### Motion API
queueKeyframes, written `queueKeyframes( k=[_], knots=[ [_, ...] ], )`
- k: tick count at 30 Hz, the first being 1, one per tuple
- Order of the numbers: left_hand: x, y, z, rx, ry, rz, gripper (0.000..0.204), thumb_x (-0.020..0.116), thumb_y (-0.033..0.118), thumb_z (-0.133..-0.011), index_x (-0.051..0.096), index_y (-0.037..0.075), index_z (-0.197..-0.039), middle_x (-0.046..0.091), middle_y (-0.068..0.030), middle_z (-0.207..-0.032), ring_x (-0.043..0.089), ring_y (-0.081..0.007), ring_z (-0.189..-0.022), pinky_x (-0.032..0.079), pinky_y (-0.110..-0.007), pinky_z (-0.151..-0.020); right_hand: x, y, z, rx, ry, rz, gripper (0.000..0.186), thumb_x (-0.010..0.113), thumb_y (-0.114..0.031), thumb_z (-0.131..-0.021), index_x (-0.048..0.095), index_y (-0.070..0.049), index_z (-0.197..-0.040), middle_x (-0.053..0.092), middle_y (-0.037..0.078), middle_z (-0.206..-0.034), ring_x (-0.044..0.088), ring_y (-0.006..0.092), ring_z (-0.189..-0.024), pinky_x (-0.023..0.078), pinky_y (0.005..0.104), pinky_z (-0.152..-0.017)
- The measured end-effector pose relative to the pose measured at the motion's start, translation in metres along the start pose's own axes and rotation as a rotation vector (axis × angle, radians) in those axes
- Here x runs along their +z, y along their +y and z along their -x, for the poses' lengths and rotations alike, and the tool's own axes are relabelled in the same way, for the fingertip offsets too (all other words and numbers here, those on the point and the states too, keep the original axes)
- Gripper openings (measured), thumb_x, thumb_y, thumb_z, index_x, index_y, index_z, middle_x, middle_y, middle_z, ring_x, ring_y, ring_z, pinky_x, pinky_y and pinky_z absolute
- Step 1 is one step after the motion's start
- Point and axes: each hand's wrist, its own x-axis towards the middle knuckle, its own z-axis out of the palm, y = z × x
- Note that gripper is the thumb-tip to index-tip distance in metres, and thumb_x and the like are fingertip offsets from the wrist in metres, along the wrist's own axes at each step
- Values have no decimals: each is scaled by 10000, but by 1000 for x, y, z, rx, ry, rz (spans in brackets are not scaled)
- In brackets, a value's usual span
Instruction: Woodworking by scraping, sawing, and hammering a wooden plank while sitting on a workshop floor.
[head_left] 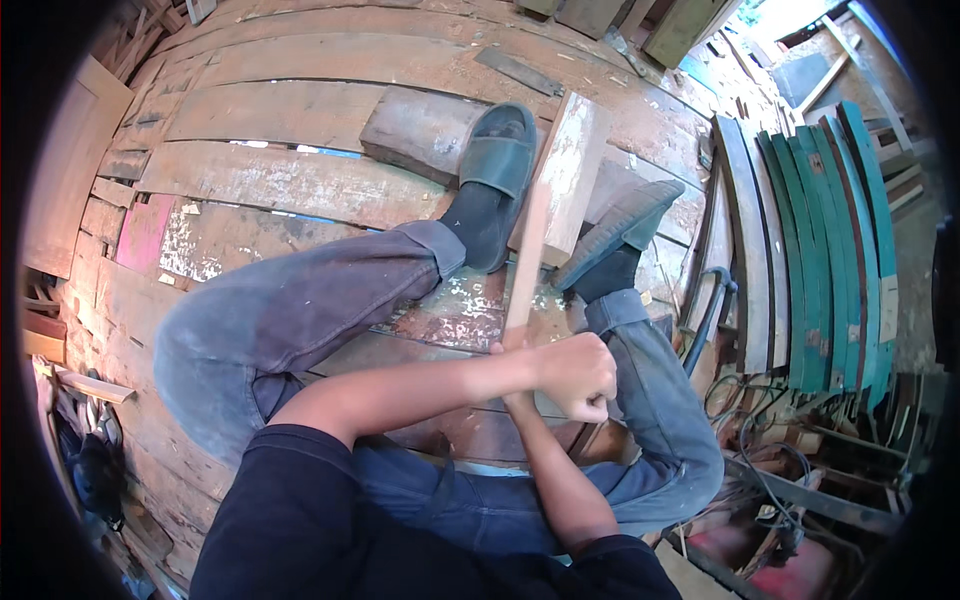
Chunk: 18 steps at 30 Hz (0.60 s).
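My left forearm reaches across to the right, and my left hand is closed in a fist over my right leg. Anything inside that fist is hidden. Beneath the left forearm is my right hand, mostly covered, with a fingertip showing at the near end of a long thin wooden strip. The right hand appears closed around that end. From there the strip slants up and away between my feet, its far end overlapping a thick, pale, worn wooden beam on the floor.
My sandalled feet flank the beam; a weathered wood block lies by the left one. Green-painted boards stand stacked at right, near a dark curved metal bar and loose cables. The plank floor has gaps. Clutter lies at far left.
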Motion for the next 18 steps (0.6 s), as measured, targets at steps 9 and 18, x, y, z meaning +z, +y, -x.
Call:
queueKeyframes(
  k=[9, 18],
  knots=[
    [3, -2, -1, -19, 2, 0, 194, 576, 192, -539, 499, 58, -423, 473, -125, -454, 490, -311, -438, 358, -400, -422, 5, 19, 0, -114, 17, -142, 296, 642, -254, -910, 561, 0, -1038, 592, 55, -820, 543, 160, -730, 459, 344, -675],
    [1, 1, -5, -20, -28, 16, 192, 580, 196, -542, 505, 64, -424, 488, -126, -464, 502, -308, -450, 373, -399, -428, -8, 19, -3, -273, 71, 125, 321, 672, -228, -885, 535, -8, -1075, 591, 39, -827, 541, 137, -707, 456, 325, -615]
  ],
)
